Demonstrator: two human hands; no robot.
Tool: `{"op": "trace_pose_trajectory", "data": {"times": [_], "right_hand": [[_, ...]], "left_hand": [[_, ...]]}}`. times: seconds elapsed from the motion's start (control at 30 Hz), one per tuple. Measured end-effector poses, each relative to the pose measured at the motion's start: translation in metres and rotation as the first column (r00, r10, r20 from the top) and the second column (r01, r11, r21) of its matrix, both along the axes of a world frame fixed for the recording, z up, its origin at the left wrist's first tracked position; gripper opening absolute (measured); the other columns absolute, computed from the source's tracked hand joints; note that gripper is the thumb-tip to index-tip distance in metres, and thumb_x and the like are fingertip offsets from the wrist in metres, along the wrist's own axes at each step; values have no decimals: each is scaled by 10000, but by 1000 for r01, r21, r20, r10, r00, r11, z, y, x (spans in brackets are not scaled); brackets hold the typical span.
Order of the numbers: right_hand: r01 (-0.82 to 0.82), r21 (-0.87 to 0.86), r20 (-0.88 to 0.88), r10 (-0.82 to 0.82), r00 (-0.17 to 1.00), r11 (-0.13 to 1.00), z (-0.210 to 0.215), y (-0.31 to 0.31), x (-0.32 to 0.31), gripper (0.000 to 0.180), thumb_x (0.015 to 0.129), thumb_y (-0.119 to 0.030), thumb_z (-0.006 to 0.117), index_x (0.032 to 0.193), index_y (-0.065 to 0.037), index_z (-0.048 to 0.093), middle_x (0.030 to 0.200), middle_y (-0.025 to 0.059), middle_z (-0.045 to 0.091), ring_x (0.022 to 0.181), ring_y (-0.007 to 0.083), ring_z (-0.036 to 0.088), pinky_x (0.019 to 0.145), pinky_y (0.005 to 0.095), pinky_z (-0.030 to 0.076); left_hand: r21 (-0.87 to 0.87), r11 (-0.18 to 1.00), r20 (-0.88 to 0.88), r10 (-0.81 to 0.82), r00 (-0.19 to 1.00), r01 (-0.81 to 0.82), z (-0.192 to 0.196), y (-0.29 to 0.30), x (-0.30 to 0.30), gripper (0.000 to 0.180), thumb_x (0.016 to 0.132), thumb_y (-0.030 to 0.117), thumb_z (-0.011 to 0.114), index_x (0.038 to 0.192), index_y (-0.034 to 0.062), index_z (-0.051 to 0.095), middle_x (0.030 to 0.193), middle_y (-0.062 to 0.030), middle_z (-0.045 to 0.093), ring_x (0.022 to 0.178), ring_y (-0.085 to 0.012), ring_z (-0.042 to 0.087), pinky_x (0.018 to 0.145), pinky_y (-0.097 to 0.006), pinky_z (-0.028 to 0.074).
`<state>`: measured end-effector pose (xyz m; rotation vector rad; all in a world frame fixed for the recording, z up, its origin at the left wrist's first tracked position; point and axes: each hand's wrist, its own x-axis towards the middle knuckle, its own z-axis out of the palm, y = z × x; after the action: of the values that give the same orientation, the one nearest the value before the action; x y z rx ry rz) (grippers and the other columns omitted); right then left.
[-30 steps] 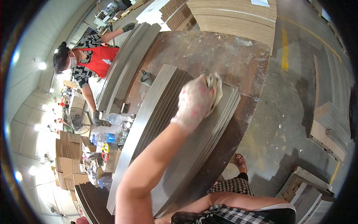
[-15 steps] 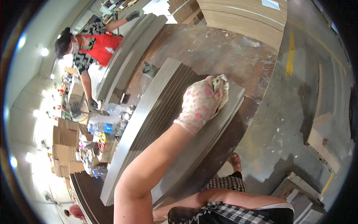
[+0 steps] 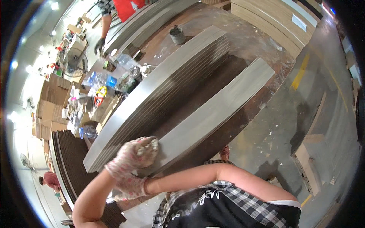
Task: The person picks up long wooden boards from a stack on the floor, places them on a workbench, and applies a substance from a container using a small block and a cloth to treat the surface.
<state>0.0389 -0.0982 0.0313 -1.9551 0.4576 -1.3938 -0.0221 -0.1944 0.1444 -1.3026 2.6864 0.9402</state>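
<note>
My left hand (image 3: 127,156), in a pink-spotted white work glove, is closed around a crumpled cloth (image 3: 146,151). The cloth touches the near end of a long grey board (image 3: 213,117), which lies lengthwise on the brown worktable (image 3: 197,89). Just below it is my right hand (image 3: 131,187), gloved alike, by the same board end; its fingers are partly hidden and I cannot tell its grip. To the left of the board, a row of similar long grey boards (image 3: 159,78) leans close together.
A grey can (image 3: 176,35) stands beyond the row. Plastic bottles (image 3: 100,79) and scissors (image 3: 100,93) clutter the left. A co-worker's gloved hand (image 3: 99,46) is at the far left by more boards. Stacked brown panels (image 3: 262,24) stand at the back right.
My left hand has drawn the cloth from the far part of the board back to its near end. My right hand has come into view. The view has shifted.
</note>
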Motion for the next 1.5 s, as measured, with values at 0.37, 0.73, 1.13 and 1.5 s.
{"op": "trace_pose_trajectory", "data": {"times": [0.37,0.73,1.13,1.5], "right_hand": [[-281,164,147,259,955,945,67,-11,-97,471,871,-362,737,1157,2,651,1090,190,677,972,280,680,824,395,577],[369,717,410,-786,463,591,57,-15,-421,287,979,-157,584,1253,-80,611,1239,48,631,1138,192,612,918,342,557],[383,507,523,-629,575,772,63,0,-429,317,1005,-169,550,1293,-43,594,1286,82,625,1194,209,599,1017,369,511],[338,431,479,-530,700,837,26,-54,-407,286,998,-25,481,1265,30,569,1236,115,635,1151,217,612,1034,359,484]], "left_hand": [[-288,510,-616,550,564,-811,124,70,238,275,1022,290,537,1101,58,661,946,-35,663,713,-126,644,617,-260,559],[-356,934,351,156,923,-23,30,86,68,1045,529,196,922,1449,90,438,1216,-138,639,1158,-333,590,1009,-417,472],[-747,655,391,296,871,113,14,130,68,530,690,168,719,1208,141,604,1035,-49,569,926,-247,575,771,-430,462],[-620,744,126,407,905,-249,-18,150,39,668,699,237,804,1309,94,573,1398,-172,503,901,-328,633,757,-430,540]]}}
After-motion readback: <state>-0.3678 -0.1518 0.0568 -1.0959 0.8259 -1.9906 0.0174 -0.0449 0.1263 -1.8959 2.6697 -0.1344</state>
